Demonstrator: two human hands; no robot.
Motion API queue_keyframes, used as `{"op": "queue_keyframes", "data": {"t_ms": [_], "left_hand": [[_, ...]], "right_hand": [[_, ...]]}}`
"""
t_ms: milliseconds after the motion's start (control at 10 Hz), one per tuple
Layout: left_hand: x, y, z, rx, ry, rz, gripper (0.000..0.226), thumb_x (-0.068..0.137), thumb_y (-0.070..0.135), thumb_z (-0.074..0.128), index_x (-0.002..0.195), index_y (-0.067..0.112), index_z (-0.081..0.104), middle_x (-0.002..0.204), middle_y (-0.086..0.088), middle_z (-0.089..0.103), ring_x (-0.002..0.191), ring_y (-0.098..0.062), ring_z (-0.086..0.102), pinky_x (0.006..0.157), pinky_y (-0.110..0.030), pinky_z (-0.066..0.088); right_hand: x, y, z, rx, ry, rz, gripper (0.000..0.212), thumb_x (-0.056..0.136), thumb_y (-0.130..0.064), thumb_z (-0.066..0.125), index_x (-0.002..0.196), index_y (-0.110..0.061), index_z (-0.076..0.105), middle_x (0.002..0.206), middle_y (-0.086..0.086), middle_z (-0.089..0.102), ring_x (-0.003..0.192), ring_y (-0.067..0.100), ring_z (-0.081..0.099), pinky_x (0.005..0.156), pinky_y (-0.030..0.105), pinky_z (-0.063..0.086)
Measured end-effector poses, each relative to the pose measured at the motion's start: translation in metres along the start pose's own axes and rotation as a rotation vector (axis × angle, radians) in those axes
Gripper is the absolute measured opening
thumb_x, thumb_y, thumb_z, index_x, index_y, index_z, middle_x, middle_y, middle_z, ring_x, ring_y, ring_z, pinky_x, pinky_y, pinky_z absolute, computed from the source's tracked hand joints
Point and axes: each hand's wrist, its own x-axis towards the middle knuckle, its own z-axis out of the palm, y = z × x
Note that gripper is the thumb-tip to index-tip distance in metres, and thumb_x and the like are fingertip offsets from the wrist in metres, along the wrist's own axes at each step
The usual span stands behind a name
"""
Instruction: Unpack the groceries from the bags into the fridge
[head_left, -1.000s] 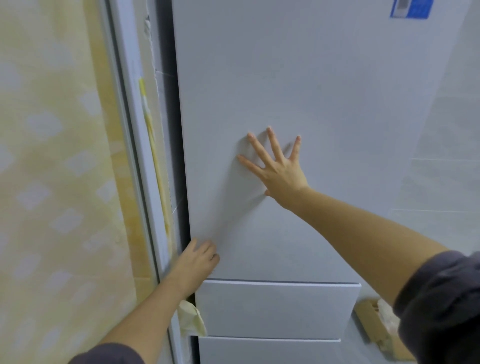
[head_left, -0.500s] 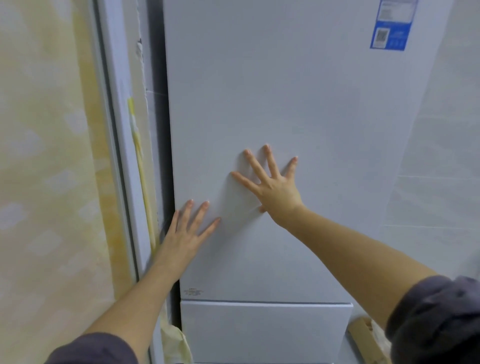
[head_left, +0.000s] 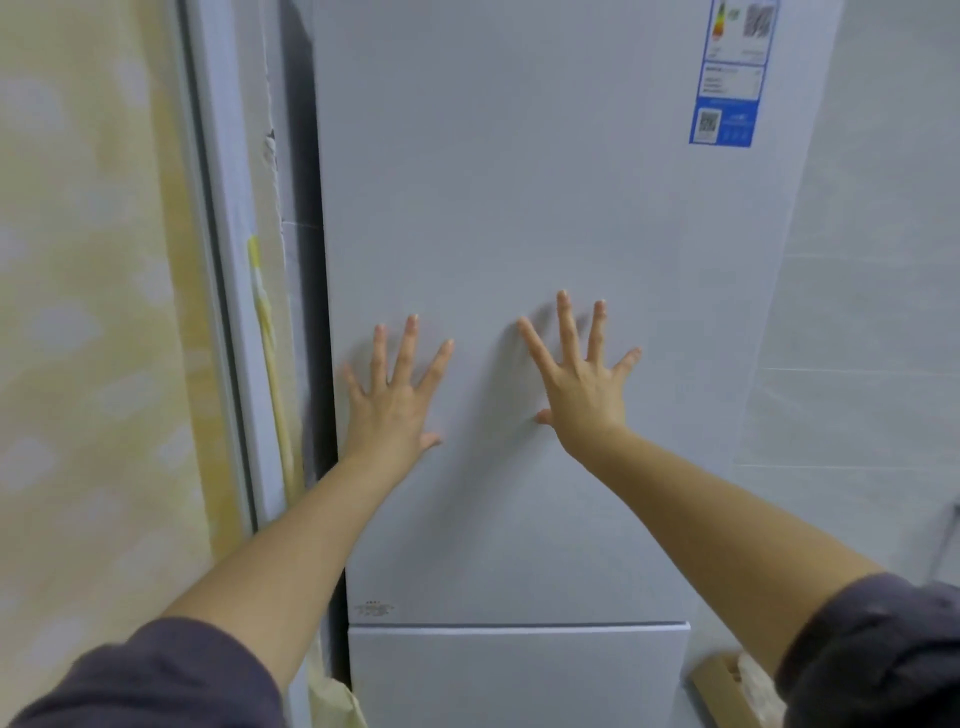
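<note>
A tall white fridge fills the middle of the view, its upper door (head_left: 519, 208) shut. My left hand (head_left: 392, 400) lies flat on the door near its left edge, fingers spread. My right hand (head_left: 582, 384) is pressed flat on the door a little to the right, fingers spread too. Neither hand holds anything. A lower drawer front (head_left: 519, 670) sits under the door. No grocery bags are clearly in view.
A blue and white label (head_left: 727, 93) sticks to the door's upper right. A yellow patterned curtain (head_left: 93, 312) and a white frame (head_left: 228, 312) stand left. A tiled wall (head_left: 872, 312) is right. A cardboard box (head_left: 727, 691) lies at the fridge's lower right.
My left hand rose from the door's lower left edge and now lies flat beside my right hand. The view has tilted upward, showing more of the label.
</note>
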Motion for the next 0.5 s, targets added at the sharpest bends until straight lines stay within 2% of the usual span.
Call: {"op": "queue_keyframes", "data": {"t_ms": [100, 200, 300, 400, 500], "left_hand": [[0.017, 0.018, -0.003, -0.017, -0.048, -0.076, 0.128, 0.074, 0.053, 0.076, 0.146, 0.033, -0.028, 0.15, -0.009, -0.042, 0.142, -0.044, -0.024, 0.106, -0.071, 0.024], [0.021, 0.024, -0.002, -0.022, -0.067, -0.112, 0.128, 0.075, 0.051, 0.075, 0.147, 0.032, -0.028, 0.149, -0.01, -0.043, 0.141, -0.045, -0.024, 0.104, -0.073, 0.026], [0.019, 0.024, -0.001, 0.001, -0.076, -0.117, 0.128, 0.075, 0.052, 0.075, 0.147, 0.029, -0.029, 0.149, -0.013, -0.041, 0.141, -0.047, -0.023, 0.103, -0.071, 0.029], [0.019, 0.029, -0.011, 0.013, -0.11, -0.124, 0.126, 0.077, 0.049, 0.074, 0.147, 0.026, -0.028, 0.148, -0.016, -0.041, 0.141, -0.049, -0.022, 0.104, -0.069, 0.031], [0.019, 0.035, -0.022, -0.025, -0.124, -0.112, 0.125, 0.079, 0.043, 0.076, 0.147, 0.028, -0.028, 0.147, -0.012, -0.045, 0.141, -0.046, -0.025, 0.104, -0.072, 0.026]], "right_hand": [[0.002, 0.004, 0.003, 0.081, -0.024, 0.032, 0.126, 0.076, -0.047, 0.077, 0.145, -0.042, -0.028, 0.153, 0.009, -0.04, 0.141, 0.049, -0.024, 0.1, 0.075, 0.03], [0.002, 0.005, 0.002, 0.071, -0.033, 0.018, 0.125, 0.078, -0.047, 0.075, 0.145, -0.041, -0.029, 0.152, 0.01, -0.04, 0.141, 0.05, -0.024, 0.1, 0.073, 0.032], [0.0, 0.007, 0.002, 0.075, -0.037, 0.003, 0.123, 0.079, -0.047, 0.074, 0.146, -0.041, -0.028, 0.152, 0.01, -0.041, 0.141, 0.05, -0.025, 0.102, 0.072, 0.032], [-0.004, 0.007, -0.013, 0.19, -0.093, 0.021, 0.116, 0.081, -0.045, 0.074, 0.148, -0.043, -0.021, 0.153, 0.005, -0.04, 0.142, 0.046, -0.025, 0.105, 0.073, 0.027], [-0.014, 0.0, -0.043, 0.576, -0.039, -0.001, 0.101, 0.084, -0.044, 0.071, 0.153, -0.042, -0.002, 0.161, -0.001, -0.022, 0.149, 0.034, -0.014, 0.114, 0.065, 0.017]]}}
